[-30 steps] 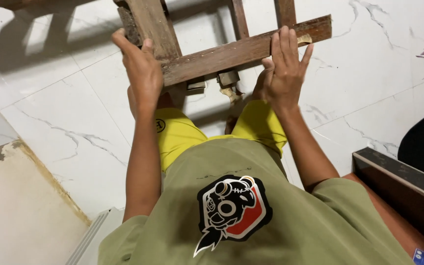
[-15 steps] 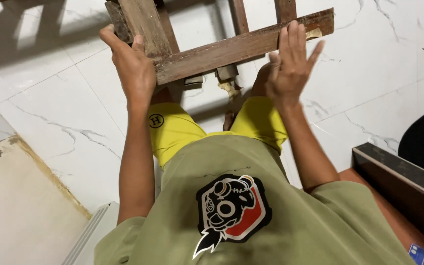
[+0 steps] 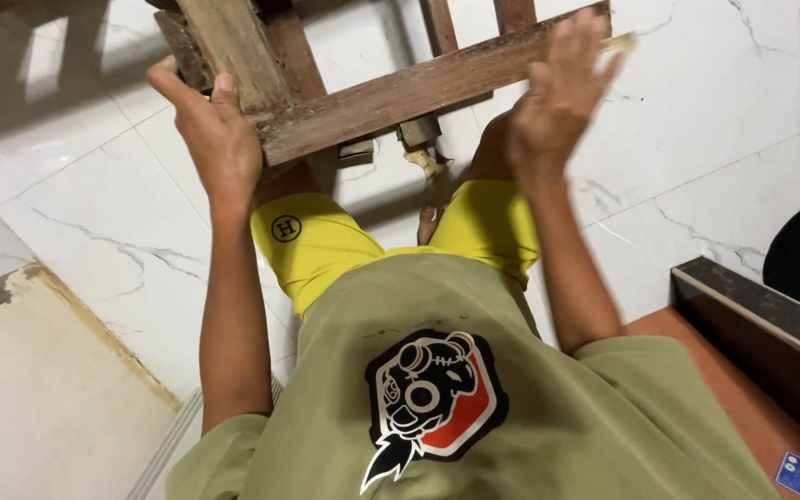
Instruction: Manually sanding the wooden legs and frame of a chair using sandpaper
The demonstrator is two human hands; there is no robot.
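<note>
1. One wooden frame (image 3: pixel 391 93) w/ worn brown rails sits up front of me, over the white marble floor (image 3: pixel 715 111), above my knees.
2. My left hand (image 3: pixel 215 139) clamps the frame's left corner: thumb on the outer side, fingers wrapped round the thick upright board.
3. My right hand (image 3: pixel 557 88) is at the long cross rail's right end, fingers spread wide & blurred; can't tell if it's touching the wood or just off it.
4. Vs. a sec ago: right hand was flat on the rail w/ fingers over its top edge, now it's lifted & splayed. Frame has shifted left and up in view; left grip is unchanged.
5. Count: 1 frame, 2 thin slats running up from the cross rail, 2 small blocks (image 3: pixel 418 131) under it, 2 hands.
6. Further out: my yellow shorts (image 3: pixel 326 245), green shirt (image 3: pixel 511 407), a dark-edged ledge (image 3: pixel 752 324) at right.
</note>
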